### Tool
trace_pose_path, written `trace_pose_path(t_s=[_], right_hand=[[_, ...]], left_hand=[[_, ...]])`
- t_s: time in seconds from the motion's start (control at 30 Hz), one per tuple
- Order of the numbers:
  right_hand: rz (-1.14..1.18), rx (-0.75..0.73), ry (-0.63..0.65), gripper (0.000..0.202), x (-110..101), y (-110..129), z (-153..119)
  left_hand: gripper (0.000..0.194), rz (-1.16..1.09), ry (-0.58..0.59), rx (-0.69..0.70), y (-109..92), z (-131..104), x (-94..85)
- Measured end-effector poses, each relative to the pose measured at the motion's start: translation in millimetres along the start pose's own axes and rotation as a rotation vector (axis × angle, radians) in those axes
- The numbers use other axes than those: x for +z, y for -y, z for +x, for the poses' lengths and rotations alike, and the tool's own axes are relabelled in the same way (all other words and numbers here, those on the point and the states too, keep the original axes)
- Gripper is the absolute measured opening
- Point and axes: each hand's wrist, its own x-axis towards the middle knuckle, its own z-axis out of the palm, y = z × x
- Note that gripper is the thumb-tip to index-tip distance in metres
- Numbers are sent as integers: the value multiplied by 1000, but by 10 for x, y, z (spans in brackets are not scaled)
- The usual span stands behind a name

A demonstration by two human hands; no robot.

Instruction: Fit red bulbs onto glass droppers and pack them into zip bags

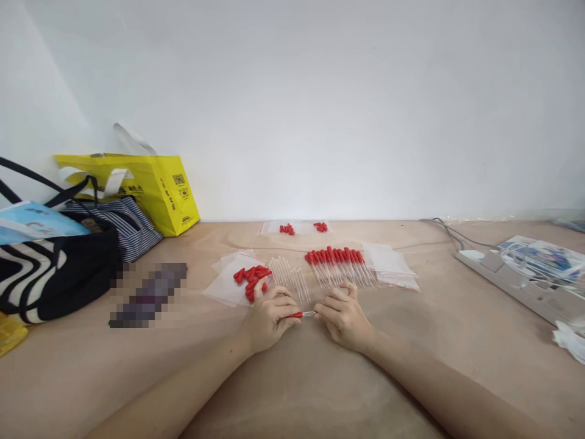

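Observation:
My left hand (272, 318) is closed on a red rubber bulb (295, 315), which points to the right. A clear glass dropper tube (309, 313) joins the bulb's end, and the fingers of my right hand (342, 314) pinch its other end. Beyond my left hand, several loose red bulbs (250, 275) lie on a clear plastic bag. Several bare glass tubes (290, 277) lie side by side in the middle. To their right is a row of droppers with red bulbs (336, 256), tips toward me.
Clear zip bags (390, 263) lie right of the row; another bag with red bulbs (301, 228) is near the wall. At left stand a yellow bag (169, 195), a black bag (68, 274) and a blurred dark object (148, 296). A white power strip (507, 286) sits at right.

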Motion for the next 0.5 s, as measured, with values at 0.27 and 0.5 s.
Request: trace_pose_path(t_s=[0.27, 0.5], right_hand=[[-125, 198, 98, 15, 2, -48, 82], [-228, 719, 176, 19, 263, -128, 452]], left_hand=[[29, 158, -120, -127, 118, 11, -28], [20, 315, -304, -374, 367, -12, -60]])
